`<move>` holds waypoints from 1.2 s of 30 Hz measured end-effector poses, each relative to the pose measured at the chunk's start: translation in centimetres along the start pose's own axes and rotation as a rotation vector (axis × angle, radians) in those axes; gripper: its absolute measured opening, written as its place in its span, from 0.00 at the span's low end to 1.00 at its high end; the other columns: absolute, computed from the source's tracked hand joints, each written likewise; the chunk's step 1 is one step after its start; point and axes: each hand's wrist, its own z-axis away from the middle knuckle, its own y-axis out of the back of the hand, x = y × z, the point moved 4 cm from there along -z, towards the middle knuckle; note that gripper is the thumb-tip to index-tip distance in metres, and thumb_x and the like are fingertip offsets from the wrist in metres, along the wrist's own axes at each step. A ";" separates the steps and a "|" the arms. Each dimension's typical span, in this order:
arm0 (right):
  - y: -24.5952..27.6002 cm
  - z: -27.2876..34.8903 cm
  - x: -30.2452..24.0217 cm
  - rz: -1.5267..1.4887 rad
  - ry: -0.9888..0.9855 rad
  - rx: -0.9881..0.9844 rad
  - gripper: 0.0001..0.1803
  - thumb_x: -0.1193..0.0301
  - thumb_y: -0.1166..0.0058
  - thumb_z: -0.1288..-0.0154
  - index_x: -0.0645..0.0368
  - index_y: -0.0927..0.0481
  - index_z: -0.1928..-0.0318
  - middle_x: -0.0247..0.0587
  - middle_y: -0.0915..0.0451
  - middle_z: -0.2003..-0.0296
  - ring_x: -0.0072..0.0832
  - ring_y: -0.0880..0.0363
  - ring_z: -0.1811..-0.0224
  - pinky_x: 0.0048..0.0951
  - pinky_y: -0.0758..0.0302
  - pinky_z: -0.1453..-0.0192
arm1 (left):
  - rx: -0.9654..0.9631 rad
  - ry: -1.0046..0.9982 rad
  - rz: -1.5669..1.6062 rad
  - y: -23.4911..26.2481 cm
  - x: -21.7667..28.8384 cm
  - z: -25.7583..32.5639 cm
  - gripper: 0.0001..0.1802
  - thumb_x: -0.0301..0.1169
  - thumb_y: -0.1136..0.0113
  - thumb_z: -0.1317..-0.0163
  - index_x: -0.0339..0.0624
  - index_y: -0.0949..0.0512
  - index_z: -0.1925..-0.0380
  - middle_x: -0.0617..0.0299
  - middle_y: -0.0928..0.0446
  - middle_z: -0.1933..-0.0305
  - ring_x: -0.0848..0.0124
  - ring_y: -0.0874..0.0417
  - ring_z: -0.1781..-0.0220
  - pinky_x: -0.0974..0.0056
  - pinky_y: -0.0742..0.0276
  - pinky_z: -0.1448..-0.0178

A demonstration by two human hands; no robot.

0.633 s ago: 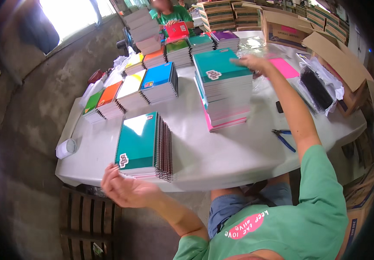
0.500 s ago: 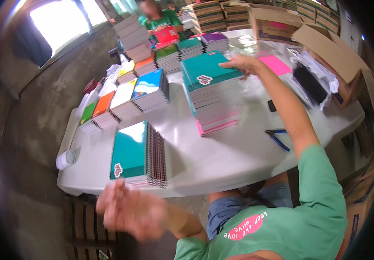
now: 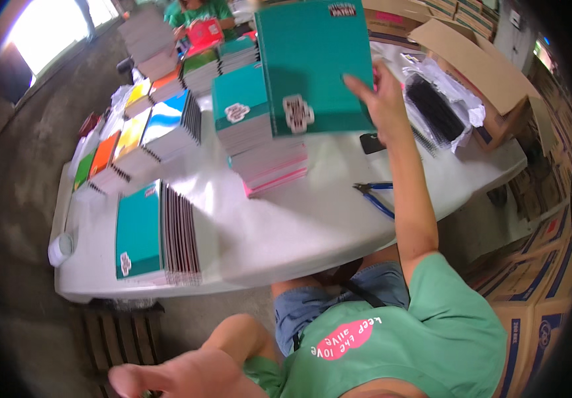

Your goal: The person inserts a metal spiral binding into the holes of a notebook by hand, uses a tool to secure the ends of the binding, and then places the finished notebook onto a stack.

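My right hand [image 3: 386,99] grips a teal notebook [image 3: 319,73] by its right edge, thumb on the cover and fingers behind. No coil shows on it. It is raised in front of a tall stack of teal notebooks [image 3: 239,99], partly hiding it; pink sheets show low in that stack. Close to the camera at the lower left, my left hand [image 3: 186,379] is cut off by the lower edge. One finger stretches out to the left, and nothing shows in the hand. Beyond it, a stack of teal spiral notebooks [image 3: 138,232] lies at the table's front left.
Blue-handled pliers [image 3: 375,196] and a dark flat object [image 3: 371,142] lie on the white table [image 3: 286,232]. Black coils [image 3: 435,106] rest in white wrapping beside an open carton [image 3: 485,60]. Colourful notebook stacks [image 3: 166,123] line the left. A person [image 3: 199,13] is across the table.
My right hand has lifted a teal notebook off the tall stack toward me. My left hand has dropped lower and nearer the camera. The view has shifted to the right.
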 end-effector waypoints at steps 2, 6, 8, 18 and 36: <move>0.9 3.8 -0.9 -0.136 -0.012 0.021 0.19 0.71 0.36 0.43 0.61 0.28 0.54 0.34 0.22 0.61 0.19 0.25 0.59 0.22 0.28 0.53 | 0.064 0.103 0.273 0.3 1.1 -0.1 0.39 0.29 0.40 0.45 0.61 0.44 0.33 0.77 0.52 0.27 0.69 0.42 0.33 0.51 0.43 0.39; 1.2 10.8 0.1 -0.294 -0.100 -0.052 0.16 0.74 0.39 0.40 0.60 0.31 0.55 0.30 0.23 0.63 0.13 0.28 0.61 0.17 0.30 0.57 | -0.010 0.064 0.058 -0.4 0.4 1.0 0.39 0.28 0.39 0.46 0.60 0.41 0.34 0.75 0.48 0.28 0.69 0.43 0.31 0.53 0.39 0.43; 1.8 13.0 0.3 -0.272 -0.130 -0.082 0.15 0.73 0.40 0.39 0.59 0.32 0.57 0.29 0.24 0.65 0.12 0.30 0.63 0.16 0.32 0.60 | 0.068 0.134 0.319 -0.8 -0.1 1.6 0.33 0.33 0.43 0.41 0.60 0.39 0.35 0.74 0.44 0.30 0.69 0.41 0.32 0.53 0.39 0.43; -0.2 19.8 0.0 -0.217 0.009 -0.049 0.13 0.76 0.44 0.36 0.60 0.36 0.58 0.37 0.27 0.65 0.13 0.30 0.66 0.15 0.33 0.60 | -0.227 1.368 0.048 -3.1 -6.7 16.5 0.20 0.26 0.41 0.38 0.32 0.32 0.48 0.57 0.25 0.56 0.76 0.25 0.58 0.75 0.33 0.54; 19.8 -3.8 23.3 1.576 -0.242 -0.266 0.18 0.68 0.52 0.37 0.57 0.30 0.47 0.51 0.23 0.55 0.46 0.24 0.49 0.48 0.25 0.51 | -1.316 0.672 -0.733 -2.9 -6.7 16.5 0.11 0.34 0.38 0.48 0.43 0.29 0.74 0.62 0.30 0.75 0.61 0.26 0.66 0.58 0.37 0.59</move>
